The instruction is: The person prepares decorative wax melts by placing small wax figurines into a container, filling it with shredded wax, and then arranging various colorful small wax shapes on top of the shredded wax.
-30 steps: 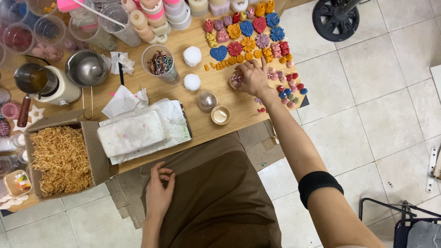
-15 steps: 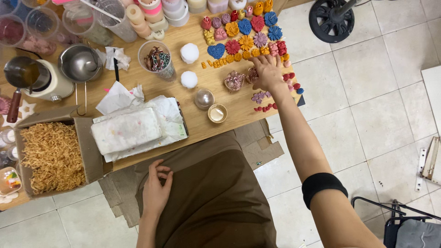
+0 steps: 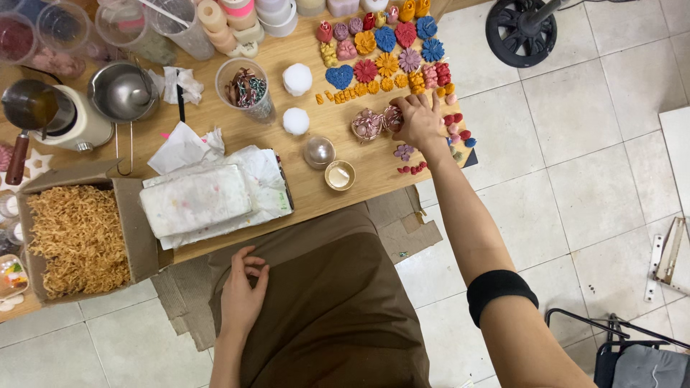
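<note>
The right hand [image 3: 419, 121] reaches out over the wooden table [image 3: 359, 169], fingers curled down onto a small pink-brown flower-shaped piece [image 3: 392, 116] that sits at nine o'clock of the knuckles, touching the fingertips. Whether the fingers actually pinch it or only rest on it cannot be told; the palm side is hidden. Just beside that piece, farther toward nine o'clock, lies a second round rosette piece [image 3: 367, 124] of the same colouring, apart from the hand.

The left hand [image 3: 243, 291] lies on the brown-clothed lap [image 3: 330, 309], fingers loosely bent, holding nothing.

At twelve o'clock of the right hand spreads a cluster of coloured flower and heart shapes [image 3: 388, 50]; small red and blue bits [image 3: 460, 129] lie at three o'clock, partly covered by the wrist. At eight o'clock stand a clear glass ball [image 3: 318, 151] and a small round tin [image 3: 339, 174]. Farther left are two white round pieces [image 3: 297, 79], a clear cup of wrapped items [image 3: 246, 90], a stained white cloth bundle [image 3: 208, 197] and a cardboard box of straw-like filling [image 3: 75, 237], cut off at the left edge.
</note>
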